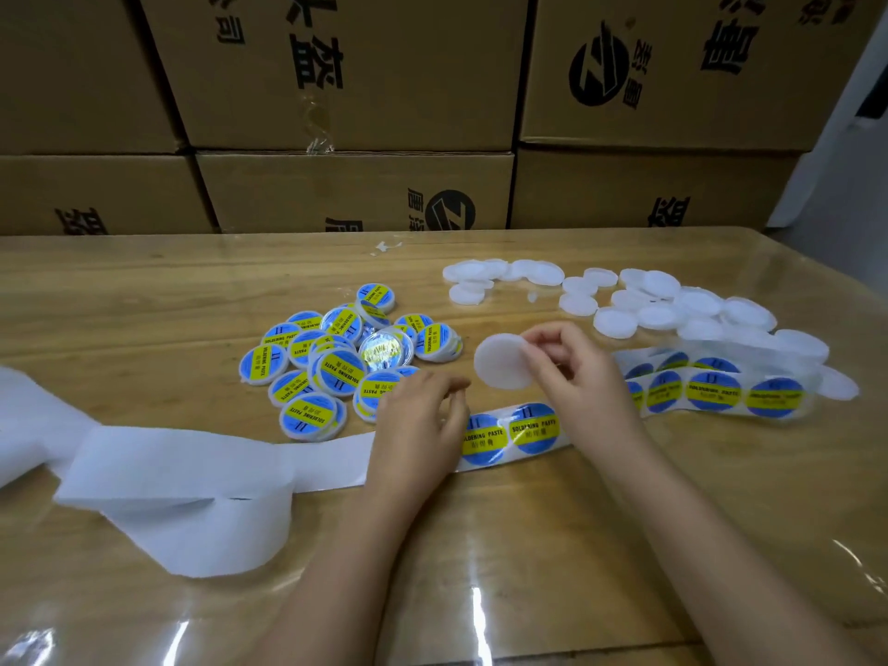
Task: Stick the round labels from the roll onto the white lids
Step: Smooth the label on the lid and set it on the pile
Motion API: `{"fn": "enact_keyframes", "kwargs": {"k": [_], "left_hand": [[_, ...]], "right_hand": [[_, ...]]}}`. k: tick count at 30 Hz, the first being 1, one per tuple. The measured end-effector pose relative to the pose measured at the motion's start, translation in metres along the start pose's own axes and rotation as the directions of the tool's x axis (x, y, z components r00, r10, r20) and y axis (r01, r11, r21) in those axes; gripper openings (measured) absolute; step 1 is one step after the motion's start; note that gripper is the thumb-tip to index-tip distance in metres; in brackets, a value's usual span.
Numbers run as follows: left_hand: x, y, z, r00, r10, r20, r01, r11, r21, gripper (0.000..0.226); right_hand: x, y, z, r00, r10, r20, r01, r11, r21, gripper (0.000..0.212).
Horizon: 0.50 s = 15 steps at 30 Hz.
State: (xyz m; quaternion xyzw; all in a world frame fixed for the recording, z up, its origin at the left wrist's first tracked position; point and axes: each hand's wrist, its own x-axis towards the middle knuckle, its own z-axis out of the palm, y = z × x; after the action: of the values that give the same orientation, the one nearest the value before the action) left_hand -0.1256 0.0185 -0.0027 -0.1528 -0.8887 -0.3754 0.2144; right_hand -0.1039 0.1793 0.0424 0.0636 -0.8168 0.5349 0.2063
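Nearest, spent backing paper (pixel 192 473) loops across the table (pixel 600 521). The left hand (pixel 418 425) rests on the label strip (pixel 509 432), fingers bent; I cannot tell whether it pinches anything. The right hand (pixel 572 372) pinches a white lid (pixel 502 360) just above the strip. Beyond lie labelled lids (pixel 336 358), then bare lids (pixel 672 305), then cartons (pixel 355 185).

One lid (pixel 499 360) held up, about two dozen loose lids (pixel 615 323) behind it, some sixteen labelled lids (pixel 339 370) in a heap, two labels (pixel 534 427) on the near strip (pixel 326 466), roughly seven on its far loops, six boxes (pixel 355 189), one desk (pixel 144 290)
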Motion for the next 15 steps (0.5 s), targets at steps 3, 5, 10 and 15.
{"fn": "enact_keyframes", "kwargs": {"k": [3, 5, 10, 15], "left_hand": [[-0.001, 0.014, -0.003, 0.993, -0.114, -0.005, 0.100, 0.888, -0.448, 0.014], [-0.002, 0.019, -0.004, 0.980, -0.176, 0.097, 0.196, 0.738, -0.645, 0.011], [-0.002, 0.023, -0.003, 0.969, -0.174, 0.175, 0.246, 0.606, -0.756, 0.016], [0.001, 0.016, -0.004, 0.957, -0.214, 0.195, 0.284, 0.561, -0.778, 0.018]], "right_hand": [[-0.005, 0.003, 0.006, 0.998, 0.039, -0.048, -0.030, 0.983, 0.181, 0.012], [-0.006, 0.004, 0.008, 0.985, 0.155, -0.070, -0.117, 0.916, 0.383, 0.009], [-0.009, 0.003, 0.012, 0.954, 0.299, 0.028, -0.255, 0.760, 0.597, 0.011], [-0.013, 0.004, 0.007, 0.970, 0.238, 0.040, -0.230, 0.861, 0.454, 0.014]]}}
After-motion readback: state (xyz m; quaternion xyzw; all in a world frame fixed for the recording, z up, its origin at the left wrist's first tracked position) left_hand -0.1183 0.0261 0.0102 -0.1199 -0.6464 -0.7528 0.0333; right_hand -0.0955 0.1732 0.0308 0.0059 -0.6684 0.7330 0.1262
